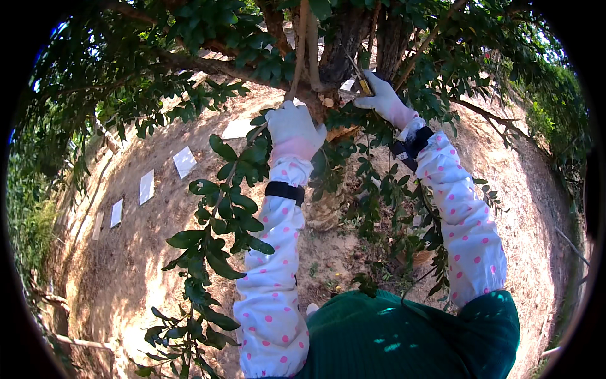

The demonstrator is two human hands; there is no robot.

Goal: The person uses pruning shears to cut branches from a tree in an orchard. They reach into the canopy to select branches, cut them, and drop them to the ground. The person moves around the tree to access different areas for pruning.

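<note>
In the head view, my left hand (296, 128), in a pale glove, is closed around a thin branch at the lower end of an upright stem (301, 49). A leafy branch (227, 182) hangs from beside this hand along my left forearm. My right hand (386, 99), also gloved, grips a hand tool (363, 85) with a yellow and dark handle. Its narrow blade points up beside the thick tree trunk (344, 45); it looks like a pruning saw, though shade hides the edge. A pale cut stub (326, 101) shows on the trunk between my hands.
A thick limb (213, 66) reaches left from the trunk, with dense foliage (478, 52) on both sides. More leaves (378, 189) hang below my right hand. Several white slabs (184, 162) lie on the dry ground (123, 265) at left. A bare branch (492, 118) extends right.
</note>
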